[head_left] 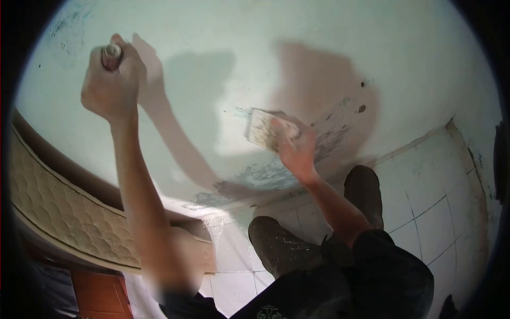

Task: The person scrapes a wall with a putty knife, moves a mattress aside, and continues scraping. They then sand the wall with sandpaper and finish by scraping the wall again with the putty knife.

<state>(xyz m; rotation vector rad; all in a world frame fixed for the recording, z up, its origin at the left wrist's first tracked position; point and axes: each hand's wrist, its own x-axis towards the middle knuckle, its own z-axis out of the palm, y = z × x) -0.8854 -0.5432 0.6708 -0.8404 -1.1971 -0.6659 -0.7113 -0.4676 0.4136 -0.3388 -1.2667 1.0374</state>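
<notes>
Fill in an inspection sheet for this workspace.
Surface: pale green painted wall, dark flaking patches low down.
Job's things: flat, stained rectangular blade at the wall; small round-ended object, identity unclear.
Clutter: beige quilted mattress at left; flat orange-brown panel, lower left.
Grippers: bare hands; left hand closed on the round-ended object, right hand gripping the blade.
Cables: nothing seen.
Surroundings: white tiled floor along the wall's foot.
</notes>
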